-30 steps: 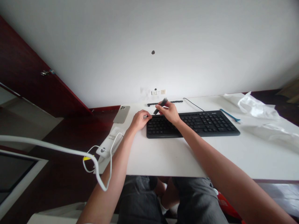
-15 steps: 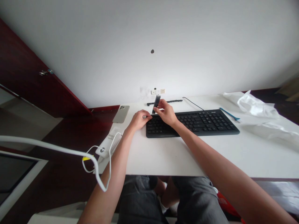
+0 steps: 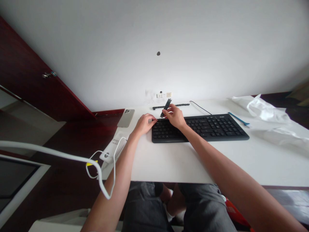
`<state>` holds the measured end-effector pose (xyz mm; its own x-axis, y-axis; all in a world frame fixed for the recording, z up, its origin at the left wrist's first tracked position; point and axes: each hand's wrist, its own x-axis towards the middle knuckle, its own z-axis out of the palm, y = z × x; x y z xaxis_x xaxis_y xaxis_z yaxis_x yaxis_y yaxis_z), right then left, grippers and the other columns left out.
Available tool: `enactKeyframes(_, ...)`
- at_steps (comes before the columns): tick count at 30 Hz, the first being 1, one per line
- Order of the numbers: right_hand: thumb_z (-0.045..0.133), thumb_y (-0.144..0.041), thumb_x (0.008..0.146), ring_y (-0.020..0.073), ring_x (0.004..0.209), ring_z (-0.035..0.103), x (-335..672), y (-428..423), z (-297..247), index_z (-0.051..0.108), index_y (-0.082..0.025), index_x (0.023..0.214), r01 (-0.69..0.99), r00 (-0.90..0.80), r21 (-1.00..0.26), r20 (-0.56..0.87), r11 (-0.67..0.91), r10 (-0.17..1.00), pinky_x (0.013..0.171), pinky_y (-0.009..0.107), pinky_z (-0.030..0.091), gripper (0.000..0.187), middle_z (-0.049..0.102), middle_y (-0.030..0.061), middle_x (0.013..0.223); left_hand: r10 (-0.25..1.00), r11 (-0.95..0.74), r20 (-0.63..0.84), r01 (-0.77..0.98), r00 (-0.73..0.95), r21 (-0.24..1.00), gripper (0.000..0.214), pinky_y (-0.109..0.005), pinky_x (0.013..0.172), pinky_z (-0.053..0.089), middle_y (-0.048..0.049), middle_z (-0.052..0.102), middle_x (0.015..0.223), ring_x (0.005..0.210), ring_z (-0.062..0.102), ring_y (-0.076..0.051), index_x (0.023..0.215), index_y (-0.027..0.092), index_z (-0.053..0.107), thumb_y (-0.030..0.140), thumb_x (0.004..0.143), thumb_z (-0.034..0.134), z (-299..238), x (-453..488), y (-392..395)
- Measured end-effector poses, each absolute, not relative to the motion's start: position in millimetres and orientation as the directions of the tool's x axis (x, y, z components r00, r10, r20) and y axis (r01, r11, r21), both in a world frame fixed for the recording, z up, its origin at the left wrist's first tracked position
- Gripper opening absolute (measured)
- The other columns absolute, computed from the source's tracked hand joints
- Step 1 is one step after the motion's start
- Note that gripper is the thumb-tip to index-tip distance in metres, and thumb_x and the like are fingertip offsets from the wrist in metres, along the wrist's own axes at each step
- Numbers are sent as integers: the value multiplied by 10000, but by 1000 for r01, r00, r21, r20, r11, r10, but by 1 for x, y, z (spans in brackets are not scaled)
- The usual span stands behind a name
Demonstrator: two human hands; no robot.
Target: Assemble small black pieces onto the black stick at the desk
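Observation:
A black keyboard lies on the white table. At its upper left corner my left hand is closed in a pinch, thumb and index finger together; a tiny thin piece shows at the fingertips, too small to name. My right hand reaches over the keyboard's left part and holds a slim, flat black bar tilted above the back edge. The exact kind of this bar does not show clearly. Behind it, a row of small black keycap-like pieces lies along the table, partly hidden by my right hand and the bar.
Left of my hands lies a phone; nearer stands a white power strip with a white cable looping in front. A slim blue tool rests right of the keyboard, beside crumpled white plastic. Wall sockets sit behind.
The black bar has tilted further to the right in my right hand, which has shifted slightly right. My left hand stays at the keyboard's corner.

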<state>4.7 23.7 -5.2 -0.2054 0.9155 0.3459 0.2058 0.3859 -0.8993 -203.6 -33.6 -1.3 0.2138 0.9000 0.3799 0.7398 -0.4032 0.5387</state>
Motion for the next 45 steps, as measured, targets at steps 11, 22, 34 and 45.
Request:
enactKeyframes(11, 674, -458, 903, 233, 717, 762, 5, 19, 1, 560, -230, 953, 274, -200, -867, 371, 415, 907, 609, 317, 605, 259, 747, 46, 850, 911, -380, 364, 737, 194, 559, 299, -319, 988, 532, -36, 743, 1090, 1051, 681, -196, 934, 230, 807, 55, 855, 577, -2, -205, -35)
enactKeyframes(22, 654, -462, 916, 231, 745, 746, 5, 14, 3, 514, -237, 924, 281, -220, -833, 428, 477, 877, 628, 313, 589, 264, 711, 35, 831, 919, -352, 360, 748, 161, 562, 238, -298, 886, 533, -32, 741, 955, 917, 685, -183, 878, 212, 795, 101, 853, 587, 8, -201, -41)
enactKeyframes(34, 640, -481, 927, 233, 748, 744, 4, 13, 0, 521, -233, 918, 303, -176, -833, 428, 463, 886, 638, 331, 595, 276, 724, 64, 907, 958, -283, 219, 744, 186, 606, 281, -262, 720, 478, -9, 754, 805, 703, 633, -153, 960, 220, 819, 163, 837, 572, 5, -201, -41)
enactKeyframes(45, 633, -519, 923, 226, 743, 740, 4, 19, -8, 492, -238, 909, 301, -202, -835, 415, 460, 887, 646, 326, 597, 314, 725, 67, 901, 949, -314, 199, 700, 244, 641, 241, -252, 637, 414, -3, 696, 700, 618, 571, -139, 829, 192, 781, 208, 847, 541, 8, -195, -44)
